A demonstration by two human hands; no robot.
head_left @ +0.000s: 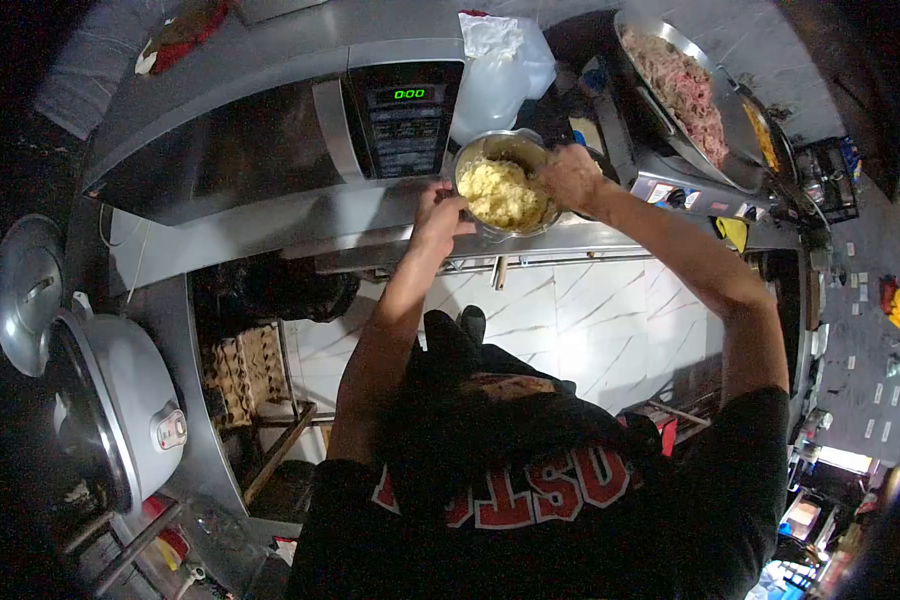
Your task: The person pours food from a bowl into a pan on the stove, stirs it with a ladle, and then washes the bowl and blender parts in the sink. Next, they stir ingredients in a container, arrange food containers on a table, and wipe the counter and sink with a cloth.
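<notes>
A round metal pot (520, 136) stands on the steel counter, with a lumpy pale yellow mash (502, 192) inside. At the pot's left rim is my left hand (440, 220), its fingers closed on the edge. Over the right side of the pot is my right hand (572, 180), its fingers curled together; what it grips is too hidden to name. Just behind the pot stands a whitish plastic jug (488, 95).
A microwave (240, 135) sits left of the pot. A large pan of raw ground meat (682, 90) rests at the upper right, above a panel with knobs (678, 197). A big rice cooker (140, 390) and a metal lid (30, 295) are at the far left.
</notes>
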